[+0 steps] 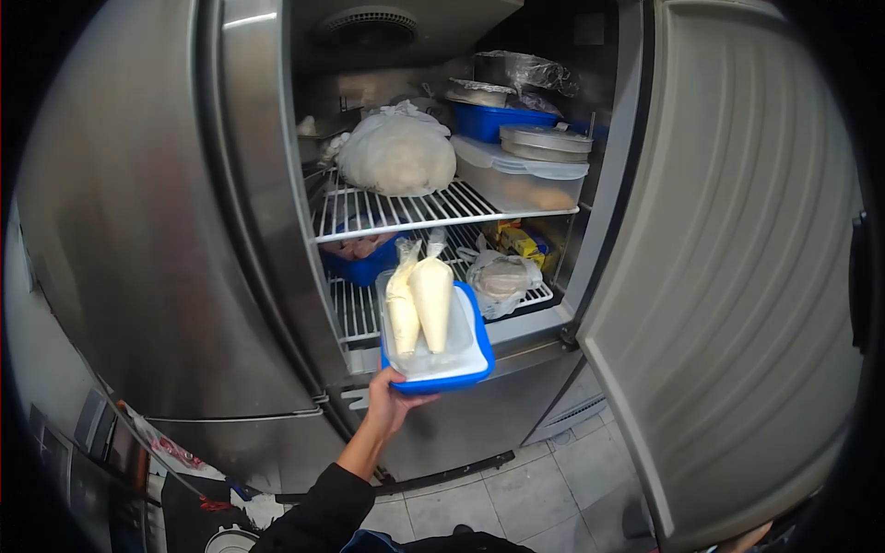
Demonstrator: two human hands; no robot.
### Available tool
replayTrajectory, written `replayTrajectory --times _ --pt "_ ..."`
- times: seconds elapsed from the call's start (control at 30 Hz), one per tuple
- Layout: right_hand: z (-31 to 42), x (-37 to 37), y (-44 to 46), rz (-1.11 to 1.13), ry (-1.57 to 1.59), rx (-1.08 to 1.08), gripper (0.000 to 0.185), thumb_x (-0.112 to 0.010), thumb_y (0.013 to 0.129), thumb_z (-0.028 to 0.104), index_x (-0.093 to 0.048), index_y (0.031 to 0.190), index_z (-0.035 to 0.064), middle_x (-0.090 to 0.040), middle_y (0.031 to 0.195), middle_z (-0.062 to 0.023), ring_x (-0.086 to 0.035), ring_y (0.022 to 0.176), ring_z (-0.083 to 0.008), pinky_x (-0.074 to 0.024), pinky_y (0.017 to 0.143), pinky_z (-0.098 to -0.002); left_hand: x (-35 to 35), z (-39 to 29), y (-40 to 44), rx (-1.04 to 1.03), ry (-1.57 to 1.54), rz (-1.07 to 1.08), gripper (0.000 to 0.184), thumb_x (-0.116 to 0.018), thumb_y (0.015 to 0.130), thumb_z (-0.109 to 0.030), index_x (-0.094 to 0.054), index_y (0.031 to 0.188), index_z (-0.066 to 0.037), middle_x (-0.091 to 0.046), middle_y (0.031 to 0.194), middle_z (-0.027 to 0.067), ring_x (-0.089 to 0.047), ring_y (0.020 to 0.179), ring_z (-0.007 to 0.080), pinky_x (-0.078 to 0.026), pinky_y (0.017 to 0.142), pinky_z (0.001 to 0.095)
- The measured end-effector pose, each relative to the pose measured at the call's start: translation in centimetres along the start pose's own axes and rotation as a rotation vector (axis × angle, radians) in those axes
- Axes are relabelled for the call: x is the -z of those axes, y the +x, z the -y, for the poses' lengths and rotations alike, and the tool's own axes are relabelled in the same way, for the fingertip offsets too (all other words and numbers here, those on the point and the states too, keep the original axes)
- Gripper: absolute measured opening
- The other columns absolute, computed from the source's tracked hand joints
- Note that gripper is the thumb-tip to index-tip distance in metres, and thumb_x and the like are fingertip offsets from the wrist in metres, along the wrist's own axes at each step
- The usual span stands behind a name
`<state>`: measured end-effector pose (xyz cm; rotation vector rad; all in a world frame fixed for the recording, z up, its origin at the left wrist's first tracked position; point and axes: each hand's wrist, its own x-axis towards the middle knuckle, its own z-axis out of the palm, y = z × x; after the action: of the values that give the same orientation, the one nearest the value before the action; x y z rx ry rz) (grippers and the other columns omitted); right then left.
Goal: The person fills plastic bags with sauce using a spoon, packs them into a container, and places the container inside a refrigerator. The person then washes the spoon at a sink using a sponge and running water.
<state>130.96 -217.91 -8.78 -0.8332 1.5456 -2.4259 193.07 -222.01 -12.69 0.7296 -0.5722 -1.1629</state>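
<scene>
My left hand (391, 403) grips the near left corner of a blue tub with a white top (472, 355), thumb above and fingers underneath. On the tub rests a clear plastic tray (419, 362) with two filled piping bags (431, 304) of pale cream, tips toward me. The tub is held at the front of the fridge's lower wire shelf (355, 309). At the bottom right edge, a small part of my right hand (751, 538) shows by the open fridge door (728, 276); its fingers are hidden.
A large white bag (398, 152) and a lidded clear container (516, 180) sit on the upper shelf. Below are a blue bin (359, 265) of pinkish food, a plastic-wrapped bundle (502, 281) and a yellow box (523, 243). Shut steel doors (120, 230) stand at left.
</scene>
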Motion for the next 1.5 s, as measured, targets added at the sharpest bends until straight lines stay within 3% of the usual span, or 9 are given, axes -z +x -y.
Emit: replayTrajectory --times 0.17,0.27,0.37,0.7,0.87,0.93,1.1,1.4,1.5 --pt "-0.8 -3.3 0.5 0.001 -0.013 -0.049 0.032 -0.036 0.093 0.023 -0.046 0.109 -0.0019 -0.051 0.105 -0.014 -0.051 0.089 -0.0229 -0.0417 0.078 -0.0339 2.3 -0.1 7.1 -0.029 0.079 -0.097 0.059 -0.047 0.078 -0.023 -0.029 0.132 -0.007 -0.039 0.13 0.0203 -0.045 0.116 0.0364 -0.047 0.086 0.0563" --pt "-1.3 -4.8 0.9 0.022 -0.009 -0.066 0.028 -0.036 0.093 0.022 -0.045 0.106 -0.0011 -0.05 0.101 -0.0131 -0.05 0.086 -0.022 -0.0412 0.075 -0.0331 2.6 -2.2 10.3 0.044 0.555 -0.333 0.056 -0.047 0.089 -0.041 -0.038 0.125 0.0 -0.058 0.1 0.0222 -0.065 0.07 0.0282 -0.056 0.056 0.0357" --pt "-1.6 -5.7 1.0 0.044 -0.002 -0.078 0.025 -0.036 0.093 0.021 -0.044 0.103 -0.0003 -0.049 0.098 -0.0123 -0.048 0.083 -0.0211 -0.0406 0.073 -0.0322 1.2 -3.4 12.0 -0.205 1.153 -0.331 0.047 -0.042 0.093 -0.039 -0.054 0.106 0.005 -0.059 0.06 0.0154 -0.057 0.038 0.0208 -0.045 0.037 0.0296" --pt "-1.3 -5.9 -0.9 0.124 0.117 -0.109 0.015 -0.036 0.092 0.016 -0.041 0.093 0.0024 -0.045 0.087 -0.0095 -0.044 0.072 -0.018 -0.0388 0.065 -0.0295 2.5 -3.6 24.3 -0.204 0.873 -0.624 0.035 -0.037 0.093 -0.027 -0.055 0.098 0.003 -0.057 0.06 0.015 -0.056 0.039 0.0209 -0.05 0.036 0.0308" --pt "0.4 -5.2 -3.9 0.238 0.285 -0.138 0.011 -0.036 0.092 0.014 -0.039 0.088 0.0037 -0.043 0.081 -0.0082 -0.042 0.067 -0.0164 -0.0379 0.06 -0.0282 2.9 -2.4 23.0 -0.116 0.388 -0.427 0.045 -0.046 0.093 -0.03 -0.032 0.129 -0.008 -0.061 0.091 0.0221 -0.064 0.06 0.0264 -0.057 0.05 0.0373" --pt "1.4 -4.9 -5.6 0.305 0.39 -0.152 0.011 -0.036 0.092 0.013 -0.038 0.086 0.0043 -0.043 0.079 -0.0076 -0.042 0.065 -0.0158 -0.0376 0.059 -0.0276 1.8 -0.8 17.1 -0.088 0.402 -0.276 0.053 -0.048 0.093 -0.026 -0.019 0.136 -0.014 -0.059 0.101 0.0206 -0.065 0.07 0.0254 -0.058 0.059 0.039" --pt "5.1 -5.0 -11.4 0.583 0.704 -0.227 0.012 -0.036 0.091 0.011 -0.037 0.081 0.0056 -0.041 0.073 -0.0062 -0.04 0.06 -0.0143 -0.0367 0.055 -0.0263 7.1 5.4 -3.5 -0.086 0.762 0.243 0.033 -0.043 0.095 -0.015 -0.041 0.127 -0.007 -0.062 0.093 0.0093 -0.06 0.073 0.0133 -0.05 0.067 0.0258" --pt "11.5 -12.2 -25.8 1.219 1.277 -0.366 0.017 -0.036 0.09 0.006 -0.033 0.073 0.0071 -0.033 0.062 -0.0042 -0.029 0.046 -0.0119 -0.0307 0.044 -0.0257 34.8 18.8 -43.9 0.632 0.702 -0.417 0.03 -0.059 0.081 -0.013 -0.056 0.11 -0.004 -0.066 0.079 0.0105 -0.063 0.062 0.0162 -0.051 0.055 0.0315" --pt "12.7 -15.7 -32.7 1.317 1.247 -0.491 0.021 -0.036 0.089 0.01 -0.035 0.068 0.0072 -0.037 0.057 -0.0049 -0.028 0.041 -0.0106 -0.0298 0.04 -0.024 40.5 20.6 -58.5 0.756 1.964 0.152 0.018 -0.059 0.075 -0.033 -0.067 0.07 -0.018 -0.062 0.064 -0.0013 -0.06 0.061 0.0226 -0.049 0.058 0.0392"
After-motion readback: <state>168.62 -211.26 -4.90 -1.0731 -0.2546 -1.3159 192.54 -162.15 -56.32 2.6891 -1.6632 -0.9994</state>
